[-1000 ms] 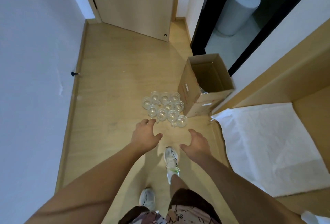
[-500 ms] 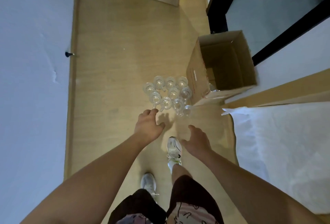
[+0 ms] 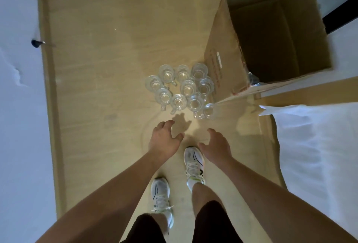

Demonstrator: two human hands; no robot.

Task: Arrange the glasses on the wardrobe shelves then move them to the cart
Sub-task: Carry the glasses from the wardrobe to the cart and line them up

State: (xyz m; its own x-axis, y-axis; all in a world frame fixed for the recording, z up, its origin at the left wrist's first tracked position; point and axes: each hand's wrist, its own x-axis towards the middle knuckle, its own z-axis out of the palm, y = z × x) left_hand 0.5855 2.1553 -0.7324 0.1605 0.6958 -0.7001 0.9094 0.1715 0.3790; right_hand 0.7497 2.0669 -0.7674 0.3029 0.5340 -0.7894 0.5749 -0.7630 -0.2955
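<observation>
Glasses: cluster of clear handled glasses (image 3: 182, 89) standing upright on the wooden floor (image 3: 108, 49), about ten by my count, at 12 o'clock from my hands, packed rim to rim
Nearest glass: one at the cluster's 5 o'clock corner (image 3: 208, 111), closest to my right hand, apart from it
Left hand (image 3: 164, 140): fingers (image 3: 167, 124) spread and loosely curved, holding nothing, just short of the front row of glasses
Right hand (image 3: 216, 145): fingers relaxed and parted, holding nothing, thumb (image 3: 202, 145) turned inward over my shoe (image 3: 193, 163)
Box: open cardboard box (image 3: 271, 35) at 2 o'clock, its side just beside the cluster; something clear glints in its near corner, cannot tell what
White sheet (image 3: 317, 155): at 3 o'clock, covering a surface beside me; whether this is the wardrobe shelf I cannot tell
Cart: not in view
Progress: judging by this, barely begun; every glass I can see is on the floor, none on a shelf, none on a cart
Left to do: pick up the glasses, set them on the shelves, then shift the whole lot to the cart
Next move, my guess: both hands go down to the front row, one glass each by body or handle
Risk: glasses stand touching, so lifting one could knock its neighbour
</observation>
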